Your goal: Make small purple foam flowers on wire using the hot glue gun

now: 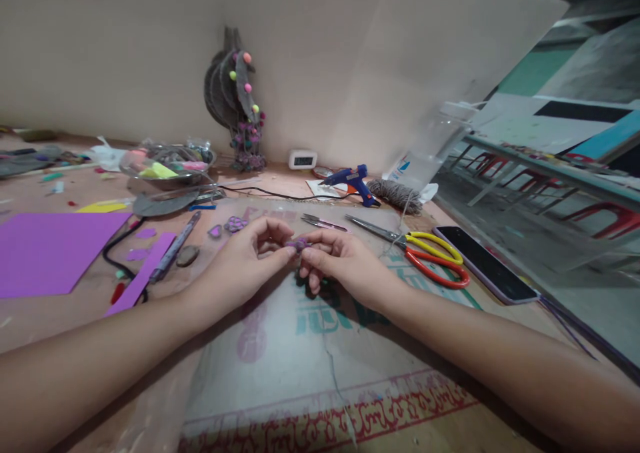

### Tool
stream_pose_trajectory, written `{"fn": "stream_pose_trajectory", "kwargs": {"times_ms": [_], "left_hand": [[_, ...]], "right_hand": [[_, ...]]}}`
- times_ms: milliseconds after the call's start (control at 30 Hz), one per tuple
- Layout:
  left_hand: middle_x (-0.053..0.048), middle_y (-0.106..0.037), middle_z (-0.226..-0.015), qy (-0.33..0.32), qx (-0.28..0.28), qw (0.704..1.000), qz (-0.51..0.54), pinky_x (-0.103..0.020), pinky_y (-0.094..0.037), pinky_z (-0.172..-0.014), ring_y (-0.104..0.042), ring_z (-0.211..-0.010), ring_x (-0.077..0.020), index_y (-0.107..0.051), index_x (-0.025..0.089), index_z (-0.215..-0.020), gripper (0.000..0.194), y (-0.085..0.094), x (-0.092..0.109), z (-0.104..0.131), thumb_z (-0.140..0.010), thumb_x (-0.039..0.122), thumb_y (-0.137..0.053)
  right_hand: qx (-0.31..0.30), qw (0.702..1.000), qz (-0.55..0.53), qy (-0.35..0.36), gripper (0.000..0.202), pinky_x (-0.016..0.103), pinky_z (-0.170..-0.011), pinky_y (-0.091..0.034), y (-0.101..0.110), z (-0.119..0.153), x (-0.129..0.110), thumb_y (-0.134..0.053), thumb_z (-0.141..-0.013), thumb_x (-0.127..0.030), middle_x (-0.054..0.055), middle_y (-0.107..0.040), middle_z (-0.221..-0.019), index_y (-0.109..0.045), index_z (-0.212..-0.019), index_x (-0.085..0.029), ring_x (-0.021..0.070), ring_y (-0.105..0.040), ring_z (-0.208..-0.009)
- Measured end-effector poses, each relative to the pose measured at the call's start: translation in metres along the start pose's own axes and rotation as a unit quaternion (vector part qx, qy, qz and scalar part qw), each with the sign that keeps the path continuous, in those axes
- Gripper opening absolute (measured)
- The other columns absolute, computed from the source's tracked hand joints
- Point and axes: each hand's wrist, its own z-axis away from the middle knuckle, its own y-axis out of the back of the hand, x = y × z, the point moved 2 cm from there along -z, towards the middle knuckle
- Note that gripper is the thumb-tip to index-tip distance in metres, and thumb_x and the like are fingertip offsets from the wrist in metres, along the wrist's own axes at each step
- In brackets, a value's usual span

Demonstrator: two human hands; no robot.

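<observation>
Between my two hands is a small purple and grey craft piece, mostly covered by the fingertips. My left hand pinches it from the left with thumb and index finger. From the other side, my right hand grips it the same way. Just beyond my left hand lie a purple patterned piece and a small purple heart. Small snips rest past the right fingers. Scissors with yellow and red handles lie to the right of that hand.
A blue glue gun and grey yarn sit at the back. On the left are a purple sheet, a pen and a bowl of craft bits. A phone lies along the right edge.
</observation>
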Motion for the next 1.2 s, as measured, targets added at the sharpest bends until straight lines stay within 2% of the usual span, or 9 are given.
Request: {"fn": "stream_pose_trajectory", "kwargs": {"times_ms": [133, 333, 467, 633, 800, 967, 1100, 1200], "left_hand": [[-0.002, -0.06, -0.088, 0.007, 0.006, 1.0, 0.002, -0.022, -0.041, -0.057, -0.057, -0.074, -0.0127, -0.053, 0.018, -0.092, 0.017, -0.0006, -0.0002, -0.0004, -0.078, 0.028, -0.057], [-0.003, -0.064, -0.082, 0.038, -0.013, 0.999, 0.003, -0.023, -0.042, -0.052, -0.059, -0.067, -0.0138, -0.057, 0.017, -0.092, 0.021, -0.0048, 0.002, -0.0002, -0.078, 0.031, -0.058], [-0.003, -0.066, -0.076, 0.039, -0.027, 0.999, 0.008, -0.024, -0.044, -0.05, -0.061, -0.069, -0.0163, -0.061, 0.018, -0.098, 0.022, -0.0055, 0.0037, 0.0008, -0.077, 0.024, -0.056], [-0.002, -0.068, -0.07, 0.052, -0.029, 0.998, -0.001, -0.026, -0.044, -0.05, -0.061, -0.061, -0.0164, -0.066, 0.021, -0.094, 0.02, -0.0031, 0.0041, 0.0007, -0.079, 0.027, -0.054], [-0.002, -0.069, -0.076, 0.057, -0.025, 0.998, -0.033, -0.024, -0.043, -0.051, -0.06, -0.062, -0.0148, -0.066, 0.02, -0.089, 0.016, -0.0017, 0.0039, 0.0004, -0.08, 0.028, -0.055], [-0.001, -0.068, -0.073, 0.062, -0.012, 0.997, -0.043, -0.023, -0.041, -0.05, -0.058, -0.058, -0.0132, -0.065, 0.018, -0.083, 0.016, -0.0006, 0.0026, -0.0007, -0.079, 0.031, -0.056], [-0.001, -0.066, -0.07, 0.073, -0.01, 0.995, -0.065, -0.022, -0.04, -0.05, -0.055, -0.056, -0.0122, -0.065, 0.018, -0.083, 0.018, -0.0009, 0.0048, 0.0002, -0.079, 0.031, -0.055], [-0.001, -0.066, -0.072, 0.081, -0.005, 0.993, -0.082, -0.022, -0.04, -0.052, -0.056, -0.057, -0.0122, -0.065, 0.018, -0.084, 0.018, -0.0012, 0.0066, 0.0012, -0.079, 0.031, -0.054]], "right_hand": [[0.016, 1.0, 0.004, -0.011, 0.016, 0.018, -0.046, -0.048, -0.0006, -0.0012, 0.0008, -0.061, -0.078, -0.02, -0.002, -0.061, -0.06, -0.054, -0.091, -0.014, 0.0059, -0.056, -0.044], [0.029, 0.999, -0.016, -0.013, 0.014, 0.018, -0.042, -0.046, 0.0001, -0.0037, 0.0054, -0.059, -0.08, -0.026, -0.004, -0.059, -0.056, -0.052, -0.086, -0.015, 0.0058, -0.054, -0.041], [0.033, 0.999, -0.001, -0.002, 0.013, 0.018, -0.041, -0.046, 0.0018, -0.0043, 0.005, -0.058, -0.081, -0.025, -0.004, -0.059, -0.055, -0.052, -0.084, -0.014, 0.0058, -0.054, -0.04], [0.028, 1.0, 0.003, -0.005, 0.01, 0.018, -0.041, -0.046, 0.0026, -0.0048, 0.0046, -0.055, -0.083, -0.023, -0.004, -0.059, -0.055, -0.052, -0.083, -0.014, 0.0058, -0.053, -0.04], [0.026, 0.999, 0.026, -0.007, 0.01, 0.018, -0.042, -0.045, 0.0018, -0.0035, 0.0031, -0.054, -0.084, -0.024, -0.004, -0.058, -0.056, -0.051, -0.082, -0.015, 0.0057, -0.052, -0.04], [0.02, 0.996, 0.083, 0.025, 0.02, 0.019, -0.043, -0.042, 0.0021, -0.0017, 0.0005, -0.051, -0.085, -0.035, -0.002, -0.058, -0.061, -0.052, -0.088, -0.015, 0.0063, -0.052, -0.043], [0.047, 0.983, 0.169, 0.058, 0.029, 0.02, -0.047, -0.041, 0.0044, -0.0007, -0.001, -0.06, -0.078, -0.027, -0.006, -0.053, -0.06, -0.05, -0.104, -0.018, 0.0076, -0.05, -0.049], [0.072, 0.966, 0.218, 0.118, 0.028, 0.022, -0.054, -0.041, 0.0056, 0.0014, -0.0039, -0.058, -0.08, -0.023, -0.006, -0.052, -0.061, -0.049, -0.106, -0.019, 0.0087, -0.05, -0.055]]}}
